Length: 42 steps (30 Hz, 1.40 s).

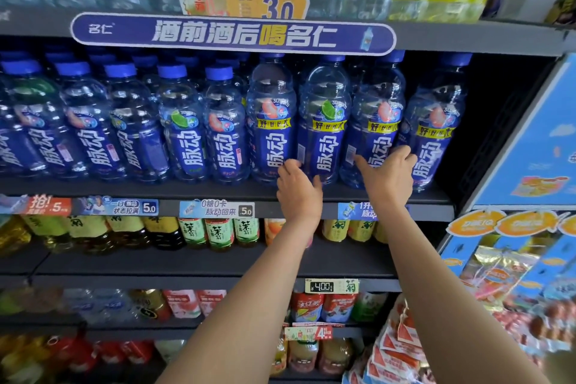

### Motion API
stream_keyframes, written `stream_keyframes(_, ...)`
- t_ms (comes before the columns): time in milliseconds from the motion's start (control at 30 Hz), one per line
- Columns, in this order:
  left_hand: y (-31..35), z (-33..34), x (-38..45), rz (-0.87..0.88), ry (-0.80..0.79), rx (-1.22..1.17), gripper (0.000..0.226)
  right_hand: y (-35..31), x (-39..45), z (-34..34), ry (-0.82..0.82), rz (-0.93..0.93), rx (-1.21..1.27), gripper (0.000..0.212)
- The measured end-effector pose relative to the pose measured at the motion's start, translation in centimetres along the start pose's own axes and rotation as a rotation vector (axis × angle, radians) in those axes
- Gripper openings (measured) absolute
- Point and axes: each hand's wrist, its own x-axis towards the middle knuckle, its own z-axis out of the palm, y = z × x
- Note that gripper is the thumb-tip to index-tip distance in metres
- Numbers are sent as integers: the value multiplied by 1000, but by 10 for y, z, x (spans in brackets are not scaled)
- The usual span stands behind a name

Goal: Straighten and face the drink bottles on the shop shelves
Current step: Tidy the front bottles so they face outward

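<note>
Blue-capped drink bottles are lined up upright on the dark shelf [343,193] seen from the head camera. The lime-label bottle [324,121] is gripped low down by the left hand [297,187], fingers and thumb curled round its base. The neighbouring peach-label bottle [375,121] is clasped by the right hand [388,174], thumb spread across its front label, fingers wrapped behind its right side. Tea bottles [218,232] are ranged on the shelf below.
</note>
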Motion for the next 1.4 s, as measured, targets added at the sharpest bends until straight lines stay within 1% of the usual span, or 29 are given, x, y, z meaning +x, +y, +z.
stream_keyframes(100, -12, -18, 0, 62, -3, -31, 24, -7, -4, 4, 9, 48, 64, 63)
stream_keyframes(200, -24, -40, 1, 87, 109, -46, 20, -15, -23, 12, 120, 55, 202, 49)
stream_keyframes(267, -32, -56, 5, 91, 177, -49, 23, -22, -41, 19, 199, -20, 275, 38)
stream_keyframes(333, -40, -71, 7, 105, 211, -48, 25, -30, -57, 29, 226, -105, 322, 31)
stream_keyframes(500, -71, -125, 8, 94, 208, -60, 24, -84, -97, 50, 161, -285, 340, 22)
stream_keyframes(567, -94, -167, 13, 69, 218, -69, 25, -122, -124, 68, 108, -376, 364, 19)
stream_keyframes(633, -124, -218, 20, 3, 202, -54, 26, -163, -163, 94, 9, -457, 397, 17)
stream_keyframes(700, -161, -277, 27, -74, 123, -7, 30, -204, -212, 127, -154, -491, 376, 15)
stream_keyframes(800, -219, -372, 32, -145, 31, 82, 34, -264, -292, 183, -422, -556, 246, 15)
stream_keyframes(900, -271, -465, 30, -205, 51, 159, 40, -316, -364, 236, -712, -672, 118, 24)
stream_keyframes(933, -286, -494, 28, -227, 66, 187, 41, -330, -384, 250, -775, -696, 86, 27)
stream_keyframes(1033, -328, -566, 27, -315, 94, 254, 38, -363, -430, 286, -866, -667, 27, 31)
stream_keyframes(1133, -368, -611, 34, -364, 107, 245, 35, -386, -463, 329, -930, -635, -23, 40)
stream_keyframes(1233, -412, -634, 52, -402, 115, 229, 41, -399, -492, 375, -911, -527, -3, 49)
stream_keyframes(1333, -457, -641, 79, -394, 101, 214, 43, -395, -515, 431, -883, -318, 55, 56)
stream_keyframes(1400, -485, -641, 100, -382, 90, 205, 45, -391, -527, 471, -939, -295, 73, 51)
